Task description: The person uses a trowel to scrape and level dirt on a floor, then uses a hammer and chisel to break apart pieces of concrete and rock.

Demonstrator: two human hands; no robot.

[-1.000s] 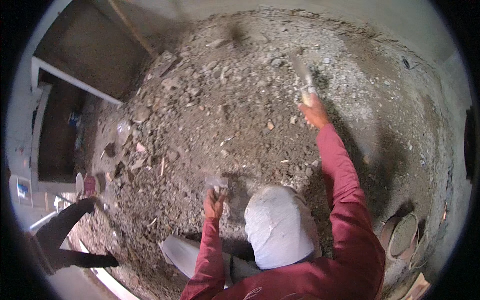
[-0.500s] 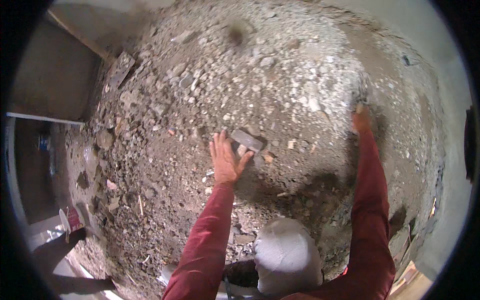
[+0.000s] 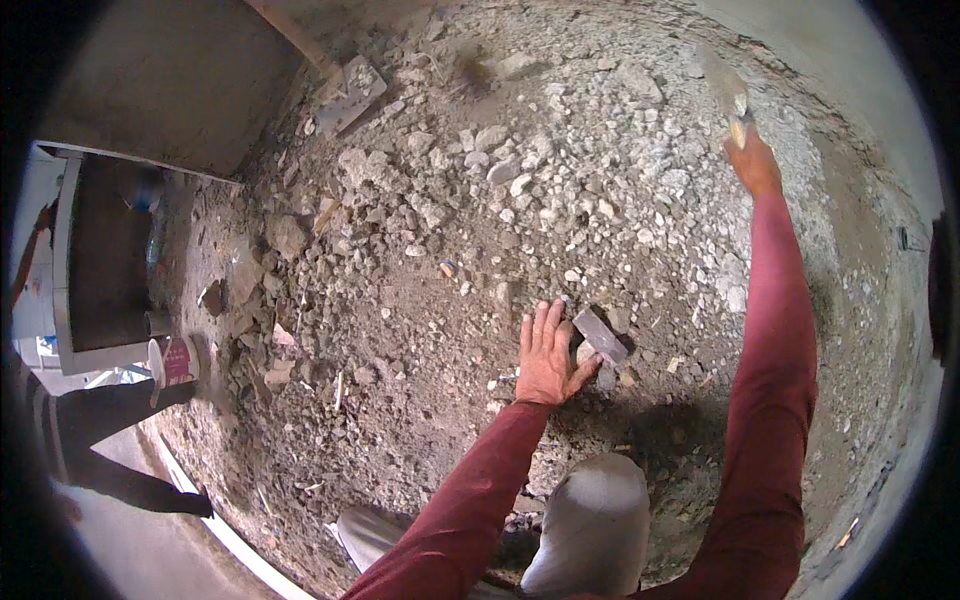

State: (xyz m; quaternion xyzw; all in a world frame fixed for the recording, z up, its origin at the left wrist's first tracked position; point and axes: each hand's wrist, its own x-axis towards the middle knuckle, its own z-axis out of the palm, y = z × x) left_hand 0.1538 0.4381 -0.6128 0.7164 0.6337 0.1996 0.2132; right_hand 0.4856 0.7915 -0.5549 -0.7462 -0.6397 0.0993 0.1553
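Note:
My right hand point(image 3: 753, 165) reaches far forward at the upper right, its fingers wrapped round the pale wooden handle of a trowel point(image 3: 739, 130). The trowel's blade is smeared by motion over whitish rubble near the wall. My left hand point(image 3: 546, 360) lies flat and open on the rubble floor point(image 3: 420, 320), fingers spread and holding nothing. Just right of its fingers sits a small greyish rectangular block point(image 3: 600, 335), with a pale stone point(image 3: 585, 353) between it and the thumb.
A flat metal blade point(image 3: 352, 95) on a long wooden handle point(image 3: 295, 38) lies at the upper left. Near a person's dark-clothed legs point(image 3: 120, 410) stands a white bucket point(image 3: 177, 360) with a pink label. A wall point(image 3: 850, 90) curves along the right. My knee point(image 3: 597, 520) is close below.
The view has shifted, so the floor appears farther right. My right hand has moved farther forward with the trowel, toward the wall. My left hand stays flat beside the block.

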